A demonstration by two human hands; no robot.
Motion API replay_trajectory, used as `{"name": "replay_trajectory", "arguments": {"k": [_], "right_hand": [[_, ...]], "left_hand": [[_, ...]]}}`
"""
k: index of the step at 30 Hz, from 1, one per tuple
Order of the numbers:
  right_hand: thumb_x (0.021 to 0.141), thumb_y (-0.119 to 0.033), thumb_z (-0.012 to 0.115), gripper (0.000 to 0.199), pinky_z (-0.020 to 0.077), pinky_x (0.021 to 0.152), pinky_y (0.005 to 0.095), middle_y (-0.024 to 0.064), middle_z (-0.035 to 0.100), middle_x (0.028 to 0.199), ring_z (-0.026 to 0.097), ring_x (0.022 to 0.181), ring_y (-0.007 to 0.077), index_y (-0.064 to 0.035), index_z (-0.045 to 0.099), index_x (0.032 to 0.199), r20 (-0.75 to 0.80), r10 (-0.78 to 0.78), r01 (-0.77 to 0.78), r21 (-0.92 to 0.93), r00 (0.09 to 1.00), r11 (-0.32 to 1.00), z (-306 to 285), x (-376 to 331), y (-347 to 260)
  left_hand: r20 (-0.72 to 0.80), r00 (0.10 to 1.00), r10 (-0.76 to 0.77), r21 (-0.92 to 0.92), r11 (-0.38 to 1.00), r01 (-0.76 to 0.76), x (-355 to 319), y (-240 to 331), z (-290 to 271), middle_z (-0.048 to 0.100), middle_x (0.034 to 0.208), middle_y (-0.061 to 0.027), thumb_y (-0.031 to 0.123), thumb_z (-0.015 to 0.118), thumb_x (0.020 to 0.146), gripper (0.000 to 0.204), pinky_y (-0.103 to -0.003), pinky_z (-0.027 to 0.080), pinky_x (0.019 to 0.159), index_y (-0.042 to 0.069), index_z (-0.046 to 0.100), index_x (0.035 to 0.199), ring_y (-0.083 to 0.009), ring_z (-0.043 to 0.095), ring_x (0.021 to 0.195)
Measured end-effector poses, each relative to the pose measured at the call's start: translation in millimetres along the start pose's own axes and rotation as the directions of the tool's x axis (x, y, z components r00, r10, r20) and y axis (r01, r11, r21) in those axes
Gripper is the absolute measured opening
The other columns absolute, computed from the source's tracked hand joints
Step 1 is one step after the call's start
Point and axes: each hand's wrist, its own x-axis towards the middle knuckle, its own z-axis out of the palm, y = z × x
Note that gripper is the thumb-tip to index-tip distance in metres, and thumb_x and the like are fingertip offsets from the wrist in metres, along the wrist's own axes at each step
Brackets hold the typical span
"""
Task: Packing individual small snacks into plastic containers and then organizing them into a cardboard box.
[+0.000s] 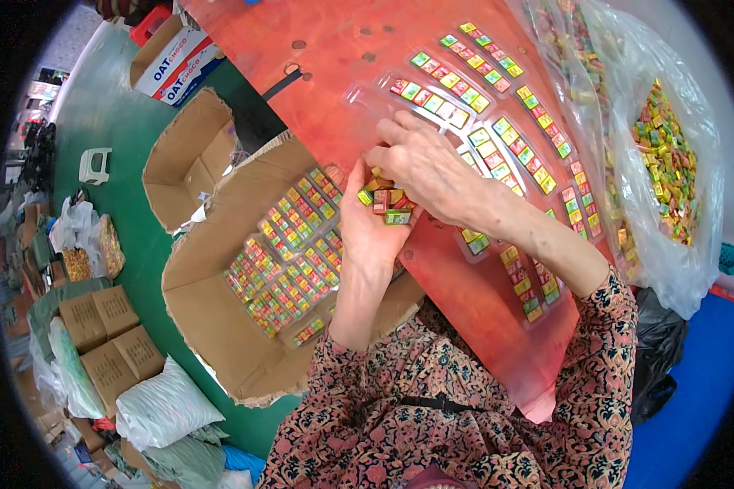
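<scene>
My left hand is cupped, palm up, around several small block-shaped wrapped sweets in red, green, yellow and orange. Over it, my right hand bends with its fingers drawn together near a clear plastic tray. Whatever those fingertips hold, if anything, is hidden. Beyond and to the right, clear trays of wrapped sweets lie in rows on the red tabletop. Part of the nearest row is covered by my right hand and forearm.
Left of the table stands an open cardboard box with many filled trays inside. Another open carton is behind it. A clear bag of loose sweets lies at the right. Cartons and a white sack sit at lower left.
</scene>
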Motion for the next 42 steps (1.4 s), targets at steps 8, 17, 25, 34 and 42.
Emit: {"name": "replay_trajectory", "arguments": {"k": [8,17,25,34,42], "right_hand": [[0.074,-0.005,0.057,0.012,0.0438,0.082,0.0376,0.0115,0.056,0.088,0.053,0.087,0.0290,-0.0016,0.062,0.084,-0.044,0.155,-0.148,0.135,0.987,0.980,-6.5,5.3,-3.3],[0.077,-0.011,0.061,0.016,0.0474,0.063,0.0266,0.0081,0.064,0.071,0.062,0.069,0.0138,0.0006,0.065,0.088,-0.073,0.516,-0.431,0.459,0.854,0.777,-34.9,20.4,64.4],[0.074,-0.013,0.064,0.019,0.0490,0.062,0.0274,0.0093,0.066,0.072,0.062,0.067,0.0129,0.0008,0.067,0.087,-0.157,0.629,-0.509,0.456,0.761,0.730,1.9,50.7,88.5],[0.073,-0.012,0.065,0.018,0.0502,0.061,0.0286,0.0108,0.067,0.071,0.064,0.065,0.0147,0.0015,0.066,0.085,-0.325,0.575,-0.481,0.328,0.751,0.813,20.8,56.5,88.8],[0.077,-0.014,0.065,0.017,0.0444,0.051,0.0234,0.0048,0.065,0.072,0.060,0.065,0.0093,-0.0003,0.065,0.087,-0.008,0.737,-0.519,0.705,0.676,0.483,3.2,48.2,74.7]], "left_hand": [[0.280,0.956,-0.092,-0.188,0.971,0.149,14.5,2.7,-21.1,0.060,0.089,0.0014,0.035,0.041,0.092,0.025,-0.028,0.043,0.054,0.017,0.057,0.098,-0.0156,0.055,0.078],[0.341,0.924,-0.175,-0.235,0.935,0.264,18.7,6.4,-19.3,0.059,0.097,-0.0149,0.030,0.049,0.089,0.031,-0.022,0.037,0.043,0.007,0.060,0.106,-0.0203,0.049,0.072],[0.393,0.897,-0.202,-0.252,0.915,0.316,20.0,7.8,-23.7,0.059,0.099,-0.0176,0.033,0.043,0.090,0.035,-0.024,0.038,0.046,0.003,0.059,0.101,-0.0223,0.050,0.073],[0.397,0.893,-0.214,-0.261,0.906,0.334,20.2,9.5,-24.1,0.059,0.098,-0.0180,0.032,0.044,0.090,0.035,-0.024,0.037,0.045,0.002,0.059,0.100,-0.0220,0.050,0.072],[0.374,0.901,-0.222,-0.241,0.914,0.325,21.3,11.7,-24.9,0.059,0.096,-0.0156,0.028,0.052,0.088,0.028,-0.023,0.037,0.044,0.004,0.059,0.100,-0.0203,0.050,0.071]]}}
